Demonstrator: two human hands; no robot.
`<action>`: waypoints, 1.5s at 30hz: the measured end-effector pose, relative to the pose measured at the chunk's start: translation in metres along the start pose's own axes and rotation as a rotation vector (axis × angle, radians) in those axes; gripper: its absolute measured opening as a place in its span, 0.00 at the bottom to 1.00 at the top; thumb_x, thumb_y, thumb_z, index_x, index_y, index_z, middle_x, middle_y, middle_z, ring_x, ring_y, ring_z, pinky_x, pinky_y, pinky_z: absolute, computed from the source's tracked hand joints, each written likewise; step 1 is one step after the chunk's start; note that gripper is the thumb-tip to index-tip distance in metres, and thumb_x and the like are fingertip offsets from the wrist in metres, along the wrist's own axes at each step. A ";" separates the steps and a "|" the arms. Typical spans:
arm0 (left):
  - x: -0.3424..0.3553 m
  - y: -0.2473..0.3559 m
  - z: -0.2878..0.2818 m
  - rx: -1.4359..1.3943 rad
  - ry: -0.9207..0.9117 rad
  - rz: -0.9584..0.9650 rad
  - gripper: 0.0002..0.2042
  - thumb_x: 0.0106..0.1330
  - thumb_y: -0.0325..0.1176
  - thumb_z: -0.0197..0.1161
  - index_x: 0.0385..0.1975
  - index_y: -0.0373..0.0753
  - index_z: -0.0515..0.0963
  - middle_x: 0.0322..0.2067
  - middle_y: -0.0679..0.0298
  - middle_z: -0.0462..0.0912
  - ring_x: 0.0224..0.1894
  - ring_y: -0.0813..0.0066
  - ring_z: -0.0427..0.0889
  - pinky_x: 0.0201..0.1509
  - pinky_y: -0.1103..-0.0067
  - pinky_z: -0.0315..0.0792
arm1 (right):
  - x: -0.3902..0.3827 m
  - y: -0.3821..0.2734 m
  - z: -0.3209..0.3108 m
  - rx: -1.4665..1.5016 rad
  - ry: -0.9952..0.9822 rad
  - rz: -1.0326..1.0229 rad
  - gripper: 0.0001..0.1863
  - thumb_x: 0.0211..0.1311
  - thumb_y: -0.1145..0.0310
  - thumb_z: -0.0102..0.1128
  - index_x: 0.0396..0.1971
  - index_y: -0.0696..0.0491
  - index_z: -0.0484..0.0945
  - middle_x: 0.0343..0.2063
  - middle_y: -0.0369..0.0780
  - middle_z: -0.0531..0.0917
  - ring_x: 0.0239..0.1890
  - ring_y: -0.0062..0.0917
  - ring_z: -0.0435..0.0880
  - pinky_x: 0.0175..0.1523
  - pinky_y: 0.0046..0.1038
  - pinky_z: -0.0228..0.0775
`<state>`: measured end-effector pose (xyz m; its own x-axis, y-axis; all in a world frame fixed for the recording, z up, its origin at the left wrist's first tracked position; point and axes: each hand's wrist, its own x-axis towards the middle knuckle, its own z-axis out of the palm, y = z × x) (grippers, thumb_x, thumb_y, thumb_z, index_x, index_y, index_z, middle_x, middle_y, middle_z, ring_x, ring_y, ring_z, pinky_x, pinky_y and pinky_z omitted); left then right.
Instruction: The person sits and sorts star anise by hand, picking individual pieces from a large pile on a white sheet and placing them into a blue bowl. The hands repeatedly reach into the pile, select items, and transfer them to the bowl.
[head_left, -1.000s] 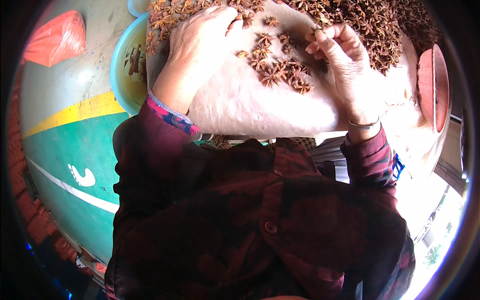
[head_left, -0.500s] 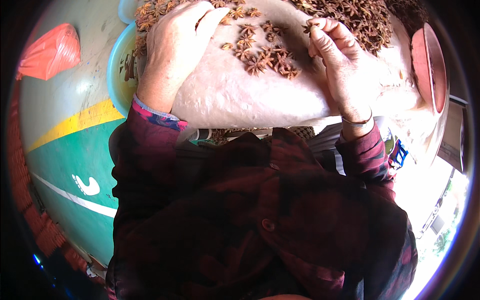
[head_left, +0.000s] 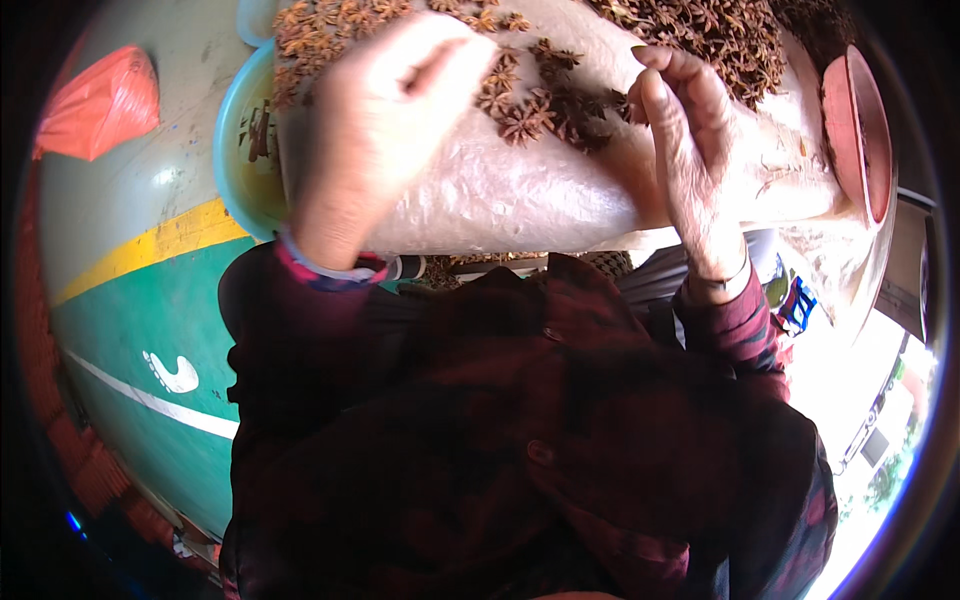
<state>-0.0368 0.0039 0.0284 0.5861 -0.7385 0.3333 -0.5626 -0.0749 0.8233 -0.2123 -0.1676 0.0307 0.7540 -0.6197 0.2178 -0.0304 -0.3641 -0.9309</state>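
Note:
Loose star anise pods (head_left: 527, 118) lie in a small group on a table wrapped in clear plastic sheeting (head_left: 500, 205). My left hand (head_left: 385, 120) is over the left side of the sheet, smeared by motion, thumb and fingers bent toward each other; what they hold, if anything, cannot be made out. To the right of the pods is my right hand (head_left: 690, 150), thumb and forefinger raised with a gap between them and no pod visible there. A larger heap of star anise (head_left: 710, 40) spreads beyond it; another heap (head_left: 315, 45) sits at the far left.
A light-blue basin (head_left: 224, 150) with dark bits inside stands at the table's left edge. A pink-red basin (head_left: 872, 150) leans at the right edge. On the green-and-grey floor lies an orange plastic bag (head_left: 105, 105).
My left hand has shifted right and nearer to me, partly over the loose pods. The thumb and forefinger of my right hand have parted; the pod pinched there no longer shows between them.

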 end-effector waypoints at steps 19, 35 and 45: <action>0.002 -0.010 0.027 0.214 -0.066 0.484 0.17 0.62 0.33 0.70 0.52 0.40 0.83 0.53 0.56 0.80 0.50 0.58 0.82 0.57 0.68 0.76 | -0.001 -0.001 0.014 -0.445 -0.172 -0.424 0.03 0.67 0.76 0.62 0.35 0.59 0.78 0.29 0.41 0.79 0.32 0.31 0.80 0.38 0.29 0.73; -0.004 -0.017 0.010 -1.081 0.083 -0.385 0.09 0.79 0.36 0.57 0.42 0.36 0.77 0.28 0.68 0.78 0.22 0.86 0.71 0.24 0.86 0.63 | -0.021 -0.027 0.017 -0.065 -0.679 -0.307 0.06 0.58 0.82 0.57 0.26 0.54 0.74 0.24 0.40 0.77 0.30 0.35 0.80 0.37 0.35 0.75; 0.002 -0.030 -0.011 -0.912 0.114 -0.419 0.08 0.78 0.35 0.55 0.44 0.38 0.77 0.28 0.67 0.76 0.26 0.82 0.71 0.25 0.86 0.60 | 0.065 -0.011 0.018 -0.637 -0.399 -0.445 0.13 0.65 0.67 0.66 0.44 0.60 0.81 0.39 0.47 0.83 0.40 0.41 0.85 0.46 0.37 0.78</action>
<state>-0.0122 0.0119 0.0100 0.7136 -0.6979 -0.0610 0.3339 0.2624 0.9054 -0.1513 -0.1916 0.0495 0.9528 -0.0812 0.2926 0.0505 -0.9078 -0.4163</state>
